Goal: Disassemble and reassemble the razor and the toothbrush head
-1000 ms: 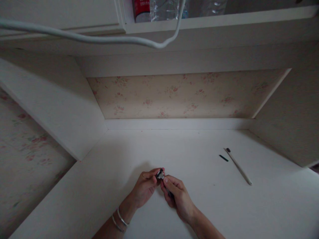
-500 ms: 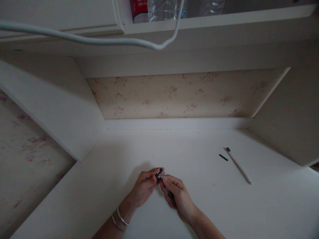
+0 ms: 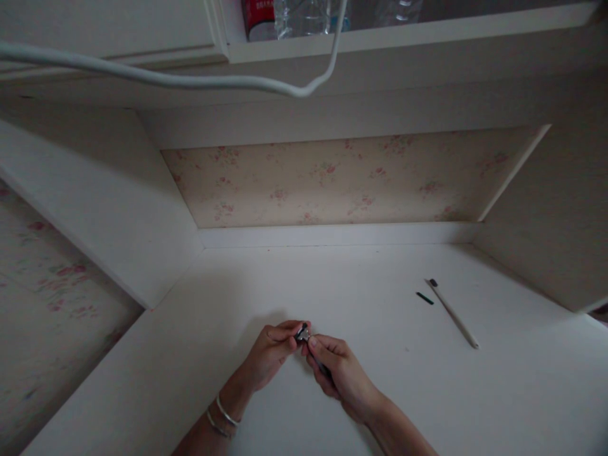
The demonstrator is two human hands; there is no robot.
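Observation:
Both hands meet over the white desk (image 3: 266, 278), near its front middle. My left hand (image 3: 270, 354), with two thin bangles on the wrist, pinches a small dark and silvery object (image 3: 303, 332) at its fingertips. My right hand (image 3: 339, 373) is closed on the same small object from the right, and a thin dark part runs down under its fingers. What the object is cannot be made out in the dim light.
A pale thin stick with a dark tip (image 3: 453, 315) lies at the right of the desk, a short dark green piece (image 3: 425, 298) beside it. A white cable (image 3: 190, 79) hangs across the top. Bottles (image 3: 308, 12) stand on the shelf above. Side panels close the alcove.
The hands stay together on the small object and have barely shifted. The view has drifted slightly, so everything sits a little further left and up.

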